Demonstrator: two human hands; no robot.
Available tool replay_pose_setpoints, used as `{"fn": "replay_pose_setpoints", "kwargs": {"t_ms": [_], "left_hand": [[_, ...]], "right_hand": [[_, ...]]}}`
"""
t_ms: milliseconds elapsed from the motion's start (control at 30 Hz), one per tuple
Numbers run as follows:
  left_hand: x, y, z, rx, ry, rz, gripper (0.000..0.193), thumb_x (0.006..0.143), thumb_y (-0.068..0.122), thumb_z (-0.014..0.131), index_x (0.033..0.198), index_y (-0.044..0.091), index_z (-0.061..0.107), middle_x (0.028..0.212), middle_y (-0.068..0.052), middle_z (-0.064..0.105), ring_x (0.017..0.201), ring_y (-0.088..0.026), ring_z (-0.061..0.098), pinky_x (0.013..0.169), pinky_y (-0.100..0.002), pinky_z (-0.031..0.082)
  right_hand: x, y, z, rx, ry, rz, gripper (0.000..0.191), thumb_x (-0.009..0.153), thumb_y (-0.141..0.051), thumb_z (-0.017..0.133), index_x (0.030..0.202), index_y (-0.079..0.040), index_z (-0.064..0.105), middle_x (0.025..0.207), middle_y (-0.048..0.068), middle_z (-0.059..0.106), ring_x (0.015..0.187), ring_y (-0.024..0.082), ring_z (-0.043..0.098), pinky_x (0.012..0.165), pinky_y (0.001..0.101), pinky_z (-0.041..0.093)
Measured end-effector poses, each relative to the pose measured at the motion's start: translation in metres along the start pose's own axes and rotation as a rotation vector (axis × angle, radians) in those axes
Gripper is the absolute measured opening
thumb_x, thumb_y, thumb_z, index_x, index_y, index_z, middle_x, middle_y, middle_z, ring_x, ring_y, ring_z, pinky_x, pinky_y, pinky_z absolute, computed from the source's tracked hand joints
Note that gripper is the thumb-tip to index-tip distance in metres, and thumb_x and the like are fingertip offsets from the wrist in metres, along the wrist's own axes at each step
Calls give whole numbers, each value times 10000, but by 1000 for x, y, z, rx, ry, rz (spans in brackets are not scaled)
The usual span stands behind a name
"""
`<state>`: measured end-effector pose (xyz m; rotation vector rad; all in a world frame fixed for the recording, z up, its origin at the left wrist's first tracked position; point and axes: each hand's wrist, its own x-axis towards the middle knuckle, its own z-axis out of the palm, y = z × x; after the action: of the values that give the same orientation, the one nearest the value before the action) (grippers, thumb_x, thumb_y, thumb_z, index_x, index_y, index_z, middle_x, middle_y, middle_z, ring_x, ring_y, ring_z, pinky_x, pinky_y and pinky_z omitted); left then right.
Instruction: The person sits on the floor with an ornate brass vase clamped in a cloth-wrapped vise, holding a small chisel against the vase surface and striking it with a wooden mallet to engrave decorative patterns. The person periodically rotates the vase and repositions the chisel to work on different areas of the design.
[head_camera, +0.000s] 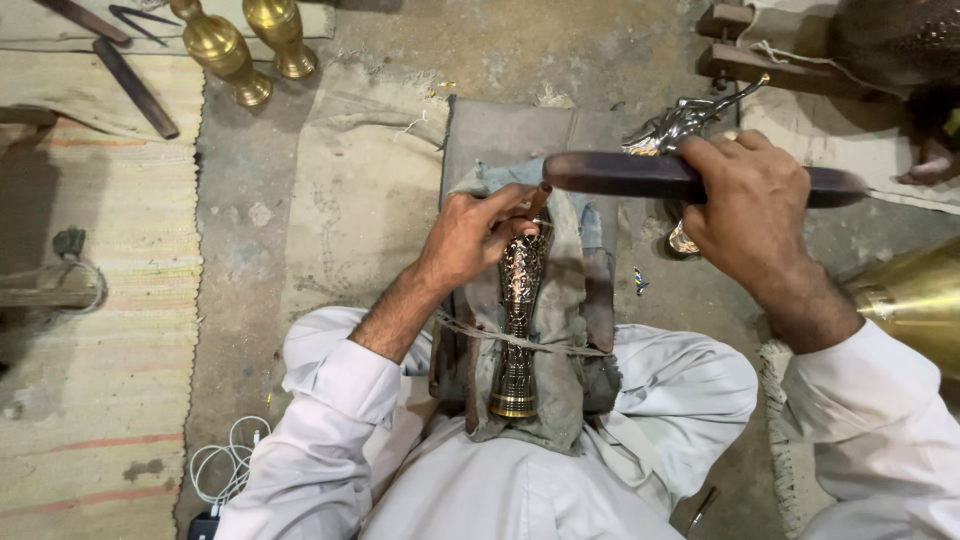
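Centrally, the engraved brass vase (519, 330) lay lengthwise on a grey cloth pad (560, 400) in the person's lap, tied down with a string (520, 341). The left hand (470, 238) pinched a small chisel (537, 200) against its far end. The right hand (752, 205) clenched a dark wooden bar (625, 175) above. 2 plain brass vases (250, 45) stood far left.

A bare concrete floor (240, 250) carries everything. A striped woven mat (90, 300) covers its left side, with dark metal bars (135, 88) on it. Two brass vases (245, 45) stand at the top, sackcloth (350, 200) lies in the middle, and a white cable (225, 465) coils below.
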<state>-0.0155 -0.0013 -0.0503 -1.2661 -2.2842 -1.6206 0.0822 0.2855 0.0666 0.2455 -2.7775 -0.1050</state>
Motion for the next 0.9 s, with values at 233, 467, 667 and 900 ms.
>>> {"fn": "replay_pose_setpoints", "kwargs": {"t_ms": [233,467,667,900], "left_hand": [[1,1,-2,-25,6,53,378,917,136,812,1252,92,640,1054,-120,787,928,-270,802,759,-360,625],[2,1,-3,-9,-20,30,404,893,104,826,1256,90,649,1004,-128,788,895,-274,796,740,-368,616],[1,-1,-3,-34,-21,40,410,884,30,784,1268,68,647,1046,-133,786,942,-239,803,779,-348,629],[-3,-3,-4,-143,34,-13,403,916,-31,736,1300,55,649,1103,-112,787,1006,-193,796,875,-337,654]], "right_hand": [[-2,1,2,-2,-23,50,284,809,-58,781,1077,-64,687,925,112,689,874,303,652,776,442,504],[-3,-7,-7,78,30,43,290,787,-54,782,1063,-52,691,922,118,681,903,323,641,820,456,506],[-3,-11,-9,29,42,18,334,759,-60,770,1083,-64,690,973,104,705,925,304,652,841,443,522],[-8,-10,-5,-156,-203,64,425,709,-103,800,1126,-127,723,945,91,724,956,296,685,767,447,528]]}}
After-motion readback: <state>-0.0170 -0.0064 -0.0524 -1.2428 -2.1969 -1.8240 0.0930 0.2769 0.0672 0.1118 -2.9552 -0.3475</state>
